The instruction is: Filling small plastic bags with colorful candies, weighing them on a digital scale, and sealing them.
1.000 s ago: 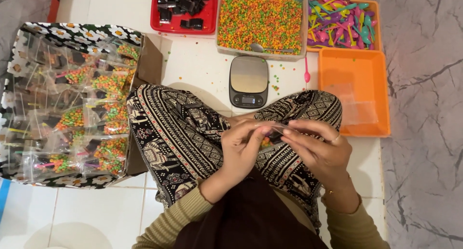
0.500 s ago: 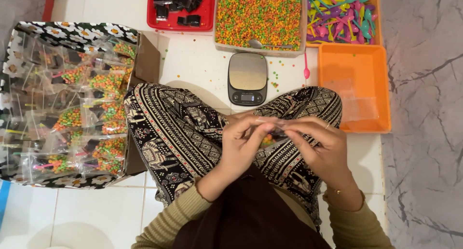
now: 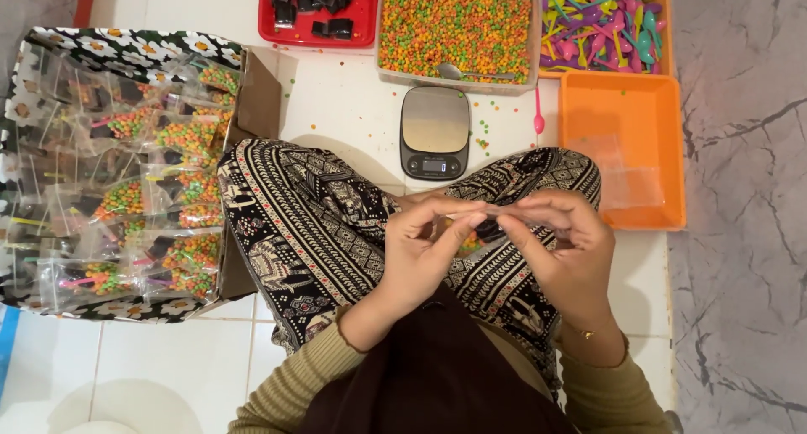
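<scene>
My fingertips [image 3: 476,219] meet above my lap, both hands pinched shut along the top edge of a small clear packet [image 3: 496,218]; I think it is a plastic bag with coloured bits inside, though my fingers hide most of it. The left hand [image 3: 424,253] grips the packet's left end between thumb and forefinger, and the right hand [image 3: 565,247] grips the right end, its other fingers curled over. The packet sits over my crossed legs in patterned trousers [image 3: 311,224], just short of the digital scale [image 3: 435,131] on the white tiled floor [image 3: 336,106]. Beyond the scale stands a bin of orange, green and yellow pellets [image 3: 454,22] with a spoon lying in it, and a few pellets are scattered beside the scale. To its left is a red tray [image 3: 363,18] of dark pieces, to its right a tray of coloured plastic spoons [image 3: 601,22], and nearer me an orange tray [image 3: 622,106] holding empty clear bags, close to my right hand. A pink spoon [image 3: 538,113] lies between scale and orange tray. On my left a flowered box [image 3: 126,43] full of filled packets presses against my knee, so the open floor is mostly between knee and scale.
</scene>
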